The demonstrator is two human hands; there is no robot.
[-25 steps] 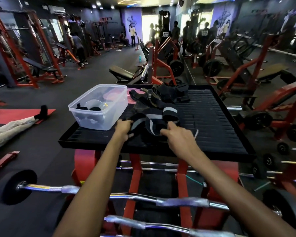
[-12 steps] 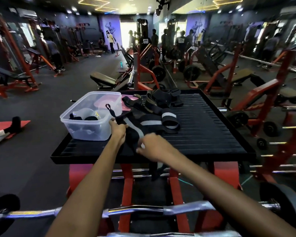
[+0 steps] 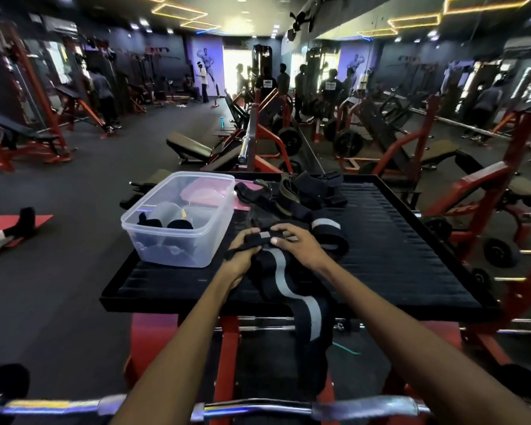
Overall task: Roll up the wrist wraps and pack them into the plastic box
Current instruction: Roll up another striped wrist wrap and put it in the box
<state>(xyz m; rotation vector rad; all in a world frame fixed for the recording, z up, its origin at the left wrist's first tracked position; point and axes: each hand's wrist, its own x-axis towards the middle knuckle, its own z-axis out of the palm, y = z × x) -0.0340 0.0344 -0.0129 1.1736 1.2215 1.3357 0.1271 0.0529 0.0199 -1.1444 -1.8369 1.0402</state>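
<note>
A: The left hand [image 3: 242,253] has its fingers curled round the near end of a black wrap [image 3: 284,280], thumb on top. The right hand [image 3: 295,245] pinches the same end just beside it, fingertips bent down onto the fabric.

B: Where does the wrap lie?

A: Its held end is on the black tray [image 3: 396,240]; the rest, with a grey stripe, runs toward the camera and hangs over the tray's near edge.

B: And the box [image 3: 178,222]?

A: On the tray's left side, just left of the hands, open, with two dark rolls inside. More straps [image 3: 301,194] are heaped at the tray's far edge.

B: Any brand or lettering?

A: None I can read; the wraps show only grey bands, and white patches on distant shirts are too small to make out.

B: What differs from half a second ago?

A: The hands now meet at one end of the wrap, nearer the tray's middle, and a longer tail hangs off the edge. The box has not shifted.
</note>
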